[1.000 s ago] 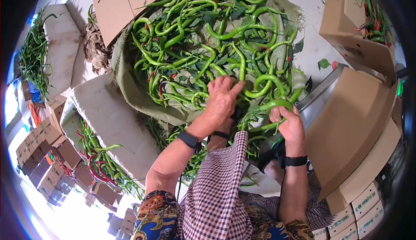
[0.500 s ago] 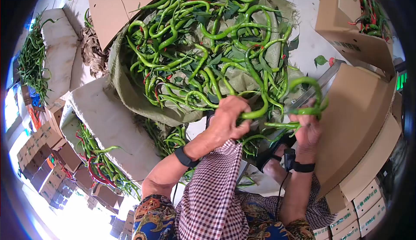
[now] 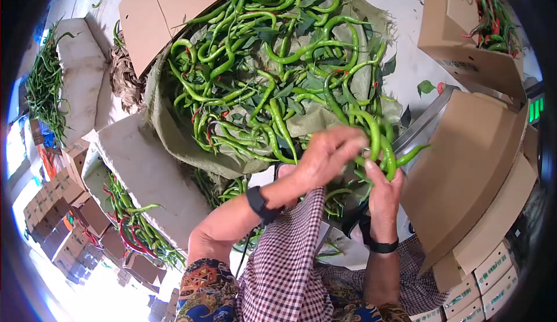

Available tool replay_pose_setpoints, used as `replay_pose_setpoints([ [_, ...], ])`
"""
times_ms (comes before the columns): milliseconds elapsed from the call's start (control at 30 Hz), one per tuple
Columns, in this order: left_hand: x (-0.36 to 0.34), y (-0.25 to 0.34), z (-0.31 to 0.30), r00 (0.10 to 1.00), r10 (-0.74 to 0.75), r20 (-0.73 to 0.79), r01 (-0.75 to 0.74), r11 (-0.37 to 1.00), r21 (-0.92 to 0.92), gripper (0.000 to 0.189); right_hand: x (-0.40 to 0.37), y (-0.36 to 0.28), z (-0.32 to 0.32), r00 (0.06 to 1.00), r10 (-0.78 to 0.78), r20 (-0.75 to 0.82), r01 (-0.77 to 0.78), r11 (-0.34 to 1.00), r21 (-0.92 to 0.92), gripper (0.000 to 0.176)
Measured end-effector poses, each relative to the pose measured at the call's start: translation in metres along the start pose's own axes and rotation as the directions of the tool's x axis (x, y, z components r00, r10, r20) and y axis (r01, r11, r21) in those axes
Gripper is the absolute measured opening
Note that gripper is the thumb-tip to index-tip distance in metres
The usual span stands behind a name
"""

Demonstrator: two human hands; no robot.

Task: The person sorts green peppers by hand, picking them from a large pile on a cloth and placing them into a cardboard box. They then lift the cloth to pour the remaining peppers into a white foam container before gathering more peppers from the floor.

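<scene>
Above pale floor (image 3: 408, 26), by the right edge of the sack (image 3: 165, 130), treat gently the green peppers (image 3: 387, 155) clasped in the right hand (image 3: 383, 191), and steady the left hand (image 3: 331, 153), too blurred to tell its hold

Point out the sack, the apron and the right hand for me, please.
Sack (image 3: 175, 131), head view: left wall.
Apron (image 3: 281, 261), head view: checked cloth.
Right hand (image 3: 383, 196), head view: its middle.

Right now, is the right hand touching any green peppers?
Touching. The head view shows the right hand holding green peppers, their curved bodies rising from its grip.
</scene>
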State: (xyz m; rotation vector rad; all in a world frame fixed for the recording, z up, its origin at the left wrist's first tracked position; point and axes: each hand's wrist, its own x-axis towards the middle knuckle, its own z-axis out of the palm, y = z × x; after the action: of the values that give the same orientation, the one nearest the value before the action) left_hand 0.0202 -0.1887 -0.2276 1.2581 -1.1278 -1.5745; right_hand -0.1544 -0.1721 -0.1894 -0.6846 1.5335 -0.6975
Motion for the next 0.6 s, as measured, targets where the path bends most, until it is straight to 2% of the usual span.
replay_pose_setpoints([
  [33, 0.009, -0.012, -0.003, 0.988, 0.036, -0.153, -0.009, 0.985, 0.174, 0.031, 0.002, -0.001, -0.005, 0.994, 0.083, -0.071, -0.081, 0.996, 0.037, 0.030],
  [67, 0.021, -0.031, -0.007, 0.956, 0.118, -0.269, -0.011, 0.930, 0.368, 0.029, 0.005, -0.002, -0.010, 0.992, 0.018, -0.128, -0.011, 0.999, 0.052, 0.025],
  [133, 0.033, -0.049, -0.012, 0.955, -0.141, -0.260, 0.267, 0.790, 0.553, 0.029, 0.004, -0.006, -0.021, 0.992, -0.047, -0.116, 0.052, 0.998, 0.035, 0.020],
  [267, 0.034, -0.077, 0.001, 0.959, -0.097, -0.267, 0.241, 0.773, 0.587, 0.026, -0.009, -0.035, -0.021, 0.987, -0.135, -0.086, 0.134, 0.991, -0.019, 0.019],
  [333, 0.021, -0.052, -0.001, 0.933, 0.141, -0.331, -0.002, 0.923, 0.386, 0.025, -0.013, -0.035, -0.023, 0.994, -0.066, -0.085, 0.083, 0.971, 0.226, 0.020],
  [367, 0.016, -0.044, -0.005, 0.964, 0.092, -0.249, 0.009, 0.927, 0.376, 0.039, -0.013, -0.031, -0.027, 0.994, -0.066, -0.084, 0.084, 0.969, 0.231, 0.020],
  [400, 0.012, -0.034, -0.007, 0.963, 0.097, -0.250, 0.006, 0.924, 0.382, 0.039, -0.010, -0.023, -0.034, 0.996, -0.027, -0.090, 0.046, 0.976, 0.215, 0.021],
  [433, 0.010, -0.023, -0.008, 0.965, -0.087, -0.247, 0.091, 0.996, 0.002, 0.048, -0.006, -0.019, -0.036, 0.995, 0.008, -0.097, 0.011, 0.980, 0.197, 0.022],
  [467, 0.008, -0.013, -0.009, 0.951, -0.257, -0.170, 0.178, 0.909, -0.378, 0.059, -0.005, -0.016, -0.036, 0.995, 0.001, -0.095, 0.018, 0.980, 0.200, 0.022],
  [600, -0.003, 0.021, -0.029, 0.983, -0.171, -0.063, 0.131, 0.904, -0.407, 0.071, -0.007, -0.011, -0.032, 0.998, -0.040, -0.052, 0.052, 0.960, 0.274, 0.027],
])
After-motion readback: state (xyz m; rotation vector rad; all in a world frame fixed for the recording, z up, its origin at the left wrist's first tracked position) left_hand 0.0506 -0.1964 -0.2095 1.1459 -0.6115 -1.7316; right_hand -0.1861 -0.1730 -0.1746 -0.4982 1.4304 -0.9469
